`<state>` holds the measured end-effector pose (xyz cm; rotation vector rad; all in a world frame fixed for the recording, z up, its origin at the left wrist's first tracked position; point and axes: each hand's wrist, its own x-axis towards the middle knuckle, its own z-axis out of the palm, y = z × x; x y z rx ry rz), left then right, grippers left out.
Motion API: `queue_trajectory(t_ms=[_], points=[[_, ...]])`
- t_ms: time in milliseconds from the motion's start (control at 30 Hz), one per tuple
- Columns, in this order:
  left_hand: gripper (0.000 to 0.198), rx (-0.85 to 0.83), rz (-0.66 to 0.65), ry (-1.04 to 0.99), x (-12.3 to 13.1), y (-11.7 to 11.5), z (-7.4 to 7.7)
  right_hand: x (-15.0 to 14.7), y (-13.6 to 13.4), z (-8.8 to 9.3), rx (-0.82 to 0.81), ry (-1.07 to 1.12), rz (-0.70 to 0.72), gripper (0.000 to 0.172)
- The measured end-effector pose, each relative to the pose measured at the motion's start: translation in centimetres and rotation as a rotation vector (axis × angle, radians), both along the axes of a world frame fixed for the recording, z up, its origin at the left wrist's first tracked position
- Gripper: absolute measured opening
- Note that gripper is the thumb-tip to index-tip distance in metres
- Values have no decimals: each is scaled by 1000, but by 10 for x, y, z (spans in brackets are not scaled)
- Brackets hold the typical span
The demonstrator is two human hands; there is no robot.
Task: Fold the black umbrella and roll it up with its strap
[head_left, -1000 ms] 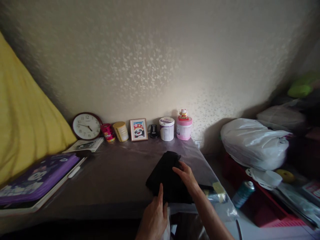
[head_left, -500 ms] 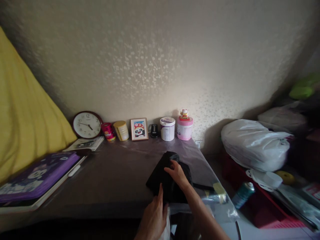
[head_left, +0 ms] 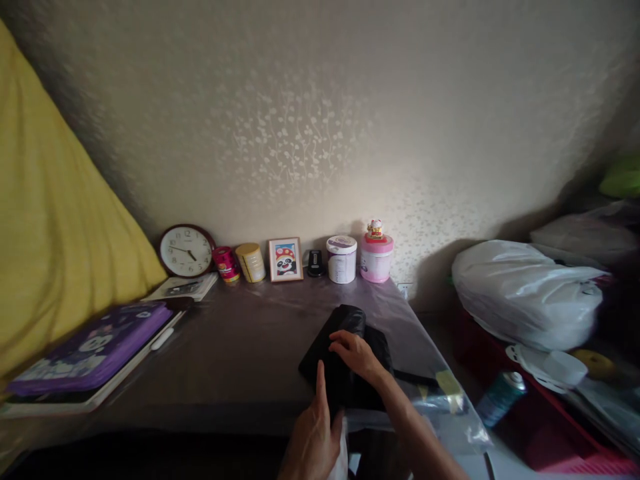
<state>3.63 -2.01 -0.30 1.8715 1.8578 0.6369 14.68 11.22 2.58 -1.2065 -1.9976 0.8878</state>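
A black folded fabric bundle (head_left: 320, 353), with slack panels and a narrow strap (head_left: 416, 379) trailing to the right, lies at the table's near right part. My right hand (head_left: 356, 353) rests on top of it, fingers slightly bent and spread over the cloth. At the bundle's near end is my left hand (head_left: 315, 433), its index finger stretched along the cloth and its thumb on the other side, with black fabric between them. The remaining left fingers are hidden underneath.
Along the wall stand a clock (head_left: 187, 251), a red can (head_left: 226, 264), a yellow tin (head_left: 251, 263), a framed panda picture (head_left: 286, 260) and two tubs. A purple folder (head_left: 95, 347) lies left. Beyond the table's right edge are a white bag (head_left: 525, 293) and a spray can (head_left: 501, 399).
The view has shifted slightly left, so everything appears further right. My right hand has slid a little nearer over the cloth; my left hand stays at the bundle's near end.
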Motion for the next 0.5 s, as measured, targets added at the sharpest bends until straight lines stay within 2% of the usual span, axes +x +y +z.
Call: queue_trajectory(t_ms=[167, 367, 433, 500], points=[[70, -79, -49, 69, 0, 2, 9, -2, -3, 0, 29, -29, 81, 27], [64, -90, -26, 76, 0, 6, 7, 9, -16, 6, 144, -26, 201, 24], [63, -99, -17, 64, 0, 6, 6, 18, -21, 7, 170, 34, 189, 26], [64, -102, -19, 51, 0, 7, 6, 26, -22, 5, 248, 55, 118, 26]])
